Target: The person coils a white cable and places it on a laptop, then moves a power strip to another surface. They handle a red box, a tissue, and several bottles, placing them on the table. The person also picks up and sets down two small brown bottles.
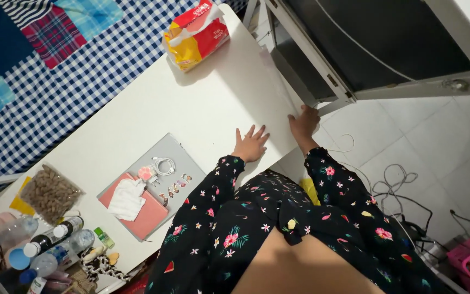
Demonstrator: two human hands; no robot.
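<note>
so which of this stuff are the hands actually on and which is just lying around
In hand:
- white table: left hand lies flat on its top, right hand grips its edge

Lying about:
- tissue pack
- grey laptop with a pink pouch and white cable on it
- bag of nuts
- bottles

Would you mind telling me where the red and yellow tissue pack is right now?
In the head view the tissue pack sits at the far end of the white table, beside the checked blanket, well beyond both hands.
</note>
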